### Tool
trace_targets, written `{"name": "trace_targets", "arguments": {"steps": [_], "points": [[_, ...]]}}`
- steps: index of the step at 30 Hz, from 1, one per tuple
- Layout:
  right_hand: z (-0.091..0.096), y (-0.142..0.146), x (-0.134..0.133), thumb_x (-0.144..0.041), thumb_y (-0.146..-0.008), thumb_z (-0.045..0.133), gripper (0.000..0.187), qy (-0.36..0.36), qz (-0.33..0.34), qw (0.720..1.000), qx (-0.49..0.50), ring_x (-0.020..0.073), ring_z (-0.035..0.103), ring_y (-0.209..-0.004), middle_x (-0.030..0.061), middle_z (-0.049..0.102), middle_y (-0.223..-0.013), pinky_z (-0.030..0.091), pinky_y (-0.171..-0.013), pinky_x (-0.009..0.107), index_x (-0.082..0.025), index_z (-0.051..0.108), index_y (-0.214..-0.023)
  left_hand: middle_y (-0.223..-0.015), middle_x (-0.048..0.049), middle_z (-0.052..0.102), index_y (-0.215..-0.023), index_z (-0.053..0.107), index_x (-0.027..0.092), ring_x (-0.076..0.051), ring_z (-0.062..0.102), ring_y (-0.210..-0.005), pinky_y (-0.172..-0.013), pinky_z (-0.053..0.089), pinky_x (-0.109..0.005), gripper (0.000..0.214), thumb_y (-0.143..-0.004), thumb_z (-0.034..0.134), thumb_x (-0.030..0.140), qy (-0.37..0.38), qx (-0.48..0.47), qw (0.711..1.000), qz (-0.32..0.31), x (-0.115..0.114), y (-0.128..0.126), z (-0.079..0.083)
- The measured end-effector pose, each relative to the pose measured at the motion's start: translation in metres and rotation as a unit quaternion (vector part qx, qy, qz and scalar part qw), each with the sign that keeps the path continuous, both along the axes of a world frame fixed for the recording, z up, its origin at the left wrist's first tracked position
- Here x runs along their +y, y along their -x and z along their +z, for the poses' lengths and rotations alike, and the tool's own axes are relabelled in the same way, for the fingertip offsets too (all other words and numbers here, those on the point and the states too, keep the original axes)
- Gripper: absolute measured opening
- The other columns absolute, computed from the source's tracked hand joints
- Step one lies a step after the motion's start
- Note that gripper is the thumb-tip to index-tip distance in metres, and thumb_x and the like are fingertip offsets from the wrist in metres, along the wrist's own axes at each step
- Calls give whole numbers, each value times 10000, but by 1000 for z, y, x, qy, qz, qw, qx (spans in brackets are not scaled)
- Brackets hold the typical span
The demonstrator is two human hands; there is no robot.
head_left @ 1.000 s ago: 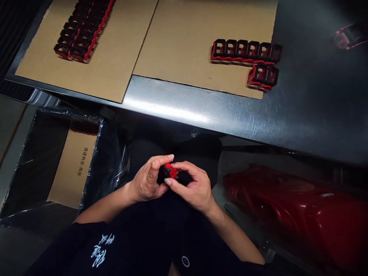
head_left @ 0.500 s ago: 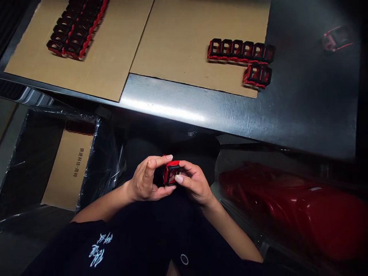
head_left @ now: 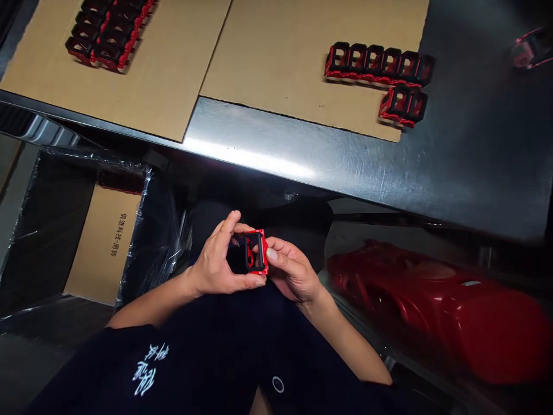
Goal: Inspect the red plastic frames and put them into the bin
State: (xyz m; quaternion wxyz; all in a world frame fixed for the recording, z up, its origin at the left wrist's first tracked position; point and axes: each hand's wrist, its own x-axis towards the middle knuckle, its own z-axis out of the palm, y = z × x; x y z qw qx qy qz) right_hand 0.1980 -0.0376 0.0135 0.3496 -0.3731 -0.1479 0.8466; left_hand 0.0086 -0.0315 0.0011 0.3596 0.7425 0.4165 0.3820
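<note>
A small square frame part (head_left: 256, 252), black with red edges, stands upright between my hands at my lap, its open window facing me. My left hand (head_left: 218, 259) pinches its left side between thumb and fingertips. My right hand (head_left: 290, 271) grips the right side, with the fingers partly hiding its lower corner. Neither hand touches the table. Beyond them, a row of similar frames (head_left: 375, 62) and a shorter group (head_left: 404, 105) lie on a cardboard sheet (head_left: 302, 69).
The steel table edge (head_left: 302, 167) runs across in front of me. Left of it, more frames (head_left: 103, 40) stand in rows on a second cardboard sheet (head_left: 108, 98). Below left is a plastic-lined box (head_left: 103, 248); a glossy red moulded cover (head_left: 432, 305) lies right. One frame (head_left: 533, 49) sits far right.
The frame has turned so its open window now faces me. My left thumb and fingers have shifted around its side, and the whole view has tilted slightly.
</note>
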Motion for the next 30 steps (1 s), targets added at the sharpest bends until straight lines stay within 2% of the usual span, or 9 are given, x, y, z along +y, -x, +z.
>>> {"name": "trace_targets", "arguments": {"steps": [5, 8, 13, 16, 18, 21, 24, 27, 30], "points": [[-2, 1, -2, -473, -715, 887, 338, -43, -7, 997, -68, 110, 577, -518, -19, 672, -629, 514, -541, 245, -186, 732, -805, -1193, -121, 630, -1596, 267, 254, -264, 621, -1035, -882, 577, -455, 982, -784, 784, 449, -18, 45, 999, -24, 2, 0, 4], [-2, 0, -3, -473, -732, 880, 331, -67, 2, 994, -90, 116, 598, -533, -11, 703, -664, 529, -563, 257, -191, 753, -851, -1232, -128, 597, -1543, 382, 262, -273, 616, -1087, -926, 572, -466, 869, -780, 783, 372, 14, 43, 998, -38, 2, -1, 7], [-3, -3, -5, -489, -759, 848, 323, -58, -10, 996, -73, 116, 583, -517, -12, 674, -605, 511, -547, 254, -183, 756, -808, -1268, -132, 572, -1491, 452, 248, -283, 617, -1140, -989, 563, -483, 844, -751, 823, 415, 82, -14, 996, -35, 0, 1, 7], [-6, -4, -7, -473, -786, 824, 298, -62, -34, 994, -81, 114, 588, -517, -10, 672, -592, 502, -533, 239, -184, 757, -805, -1312, -138, 556, -1465, 489, 260, -298, 601, -1201, -1041, 541, -491, 860, -723, 850, 500, 134, -83, 987, -36, -1, 4, 2], [-7, -5, -8, -454, -808, 813, 276, -80, -29, 992, -94, 119, 623, -553, -1, 704, -637, 518, -556, 236, -190, 768, -873, -1373, -143, 537, -1466, 487, 285, -308, 582, -1259, -1067, 531, -493, 857, -729, 840, 545, 172, -162, 970, -49, -1, 6, -2], [-4, -5, -8, -447, -827, 801, 305, -110, 19, 988, -104, 146, 689, -646, 30, 760, -747, 561, -625, 266, -195, 769, -996, -1452, -128, 520, -1481, 442, 344, -294, 575, -1316, -1074, 539, -478, 830, -767, 828, 517, 233, -272, 931, -71, -5, 6, -7], [2, -2, -6, -438, -818, 812, 293, -133, 44, 984, -106, 154, 697, -672, 35, 760, -781, 582, -673, 295, -192, 769, -970, -1536, -112, 471, -1467, 405, 388, -300, 505, -1418, -1079, 540, -490, 801, -790, 827, 466, 277, -312, 906, -77, -9, 4, -9], [6, -1, -4, -424, -805, 827, 265, -137, 36, 984, -109, 139, 677, -648, 14, 734, -758, 579, -677, 289, -192, 772, -920, -1576, -114, 432, -1441, 385, 392, -315, 450, -1468, -1084, 535, -520, 776, -802, 823, 444, 287, -304, 905, -83, -10, 3, -10], [4, 0, -3, -418, -801, 830, 269, -126, 32, 985, -111, 134, 673, -651, 12, 734, -761, 571, -674, 274, -189, 777, -932, -1570, -109, 443, -1444, 399, 371, -309, 455, -1463, -1141, 489, -518, 789, -791, 842, 361, 260, -294, 915, -89, -10, 2, -11]]}}
